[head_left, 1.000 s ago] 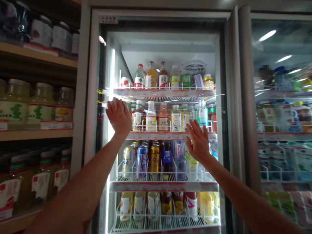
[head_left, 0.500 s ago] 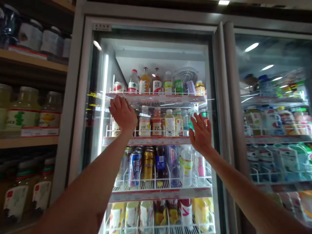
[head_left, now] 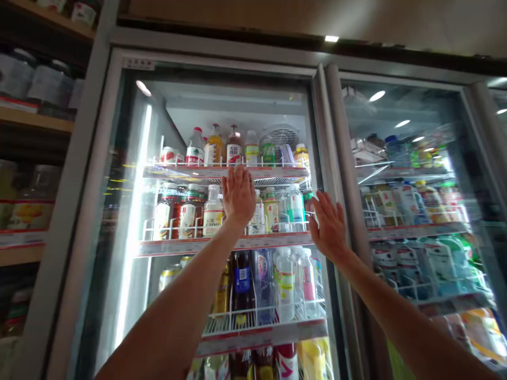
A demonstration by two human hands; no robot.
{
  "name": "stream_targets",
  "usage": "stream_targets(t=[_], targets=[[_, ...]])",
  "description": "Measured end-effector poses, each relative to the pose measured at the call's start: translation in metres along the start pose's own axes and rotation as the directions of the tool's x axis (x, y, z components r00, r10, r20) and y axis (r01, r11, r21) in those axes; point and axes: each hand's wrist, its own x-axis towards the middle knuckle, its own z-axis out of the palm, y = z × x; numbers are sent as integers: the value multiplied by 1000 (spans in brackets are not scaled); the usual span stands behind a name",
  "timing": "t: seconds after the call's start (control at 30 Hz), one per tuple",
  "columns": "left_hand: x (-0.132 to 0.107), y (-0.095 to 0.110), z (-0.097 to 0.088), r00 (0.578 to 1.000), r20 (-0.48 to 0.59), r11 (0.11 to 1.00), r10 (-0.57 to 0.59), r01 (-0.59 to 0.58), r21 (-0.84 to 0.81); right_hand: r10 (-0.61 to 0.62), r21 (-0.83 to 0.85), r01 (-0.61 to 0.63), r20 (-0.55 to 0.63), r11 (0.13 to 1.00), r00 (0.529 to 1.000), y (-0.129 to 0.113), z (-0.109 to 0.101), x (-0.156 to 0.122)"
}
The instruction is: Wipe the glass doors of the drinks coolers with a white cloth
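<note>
Raised palms: with both arms stretched up at the glass, this seems best done with flat, relaxed fingers and even wrists, so that neither hand knocks the front.
Clearance at the centre post [head_left: 344, 153]: the right fingertips call for more care than the left, I judge, since the post's metal edge is so near them.
Left hand [head_left: 240, 195]: well to the left of the centre post; flat, back towards the camera, fingers almost side by side and pointing up, holding nothing.
Right hand [head_left: 328, 224]: overlapping the post's left edge in this view; fingers slightly parted, thumb held away, nothing pinched.
Contact: whether either palm touches the glass, or the right one the post, I cannot tell.
Glass door [head_left: 237, 95]: left of the centre post, apparently closed, reaching behind both hands.
Second-shelf bottles [head_left: 271, 214]: left of the post, behind the glass; the left hand hides part of the row, and the right hand is nearest its post-side end.
Top-shelf bottles [head_left: 233, 148]: also left of the post, higher than the right hand, upright behind a wire rail.
</note>
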Motion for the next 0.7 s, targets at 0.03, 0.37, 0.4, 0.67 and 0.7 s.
stream_targets(t=[0.03,0.37,0.4,0.67,0.7], targets=[[-2,11,4,996,35,997,76,-76,-9,2,-3,-2,-5,1000,1000,4,-2,-2],[11,45,20,812,96,816,575,-562,-137,-18,-19,18,-36,1000,999,31,-15,-1],[13,45,22,872,64,872,485,-477,-109,-14,-22,14,-39,1000,999,32,-15,0],[-44,78,27,505,104,515,857,-837,-185,-17,-33,15,-62,999,998,28,-17,4],[-40,72,25,532,102,542,840,-822,-174,-19,-33,17,-63,999,998,28,-19,4]])
